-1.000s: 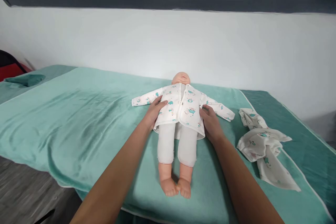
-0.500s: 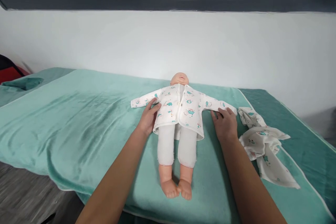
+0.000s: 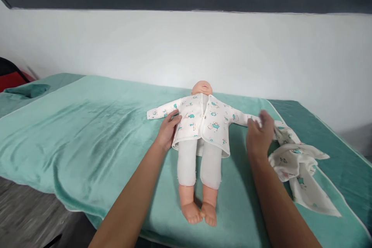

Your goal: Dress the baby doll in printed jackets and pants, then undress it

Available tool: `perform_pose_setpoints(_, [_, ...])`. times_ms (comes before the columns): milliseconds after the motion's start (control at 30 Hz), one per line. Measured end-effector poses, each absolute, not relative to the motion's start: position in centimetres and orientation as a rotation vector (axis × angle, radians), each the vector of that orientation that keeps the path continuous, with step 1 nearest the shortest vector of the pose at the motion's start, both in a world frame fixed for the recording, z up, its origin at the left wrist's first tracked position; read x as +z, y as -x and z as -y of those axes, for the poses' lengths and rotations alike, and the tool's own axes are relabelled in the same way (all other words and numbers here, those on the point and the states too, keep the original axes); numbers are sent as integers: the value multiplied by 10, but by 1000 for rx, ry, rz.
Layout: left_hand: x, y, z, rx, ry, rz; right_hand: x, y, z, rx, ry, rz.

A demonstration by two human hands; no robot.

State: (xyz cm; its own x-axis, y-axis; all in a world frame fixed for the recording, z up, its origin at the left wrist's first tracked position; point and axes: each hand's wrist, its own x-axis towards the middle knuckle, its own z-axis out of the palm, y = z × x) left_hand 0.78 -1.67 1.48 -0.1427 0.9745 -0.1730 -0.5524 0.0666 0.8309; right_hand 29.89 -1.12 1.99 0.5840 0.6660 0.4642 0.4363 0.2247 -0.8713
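A baby doll (image 3: 199, 162) lies on its back, its bare feet toward me. It wears a white jacket (image 3: 216, 130) with a small teal print, and both sleeves stretch out sideways. My left hand (image 3: 167, 128) rests against the jacket's left side, fingers extended and the thumb at the fabric. Over the end of the right sleeve (image 3: 238, 117) is my right hand (image 3: 260, 135), raised a little. Motion blurs its fingers, and it hides the cuff, so any grip there cannot be made out.
A crumpled white printed garment (image 3: 290, 159) lies right of my right hand. Beneath everything spreads a teal plush blanket (image 3: 101, 143), with a darker teal section (image 3: 340, 155) at the right. Behind stands a white wall (image 3: 186, 46) under a dark window frame (image 3: 203, 0).
My right hand has lifted and shifted right along the sleeve toward its cuff. My left hand stays beside the jacket. The whole view has shifted slightly.
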Motion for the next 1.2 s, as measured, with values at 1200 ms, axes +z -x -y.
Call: perform_pose_setpoints(1200, [13,-11,15,1465,-672,-1000,36,-201,61,378,1170,1964])
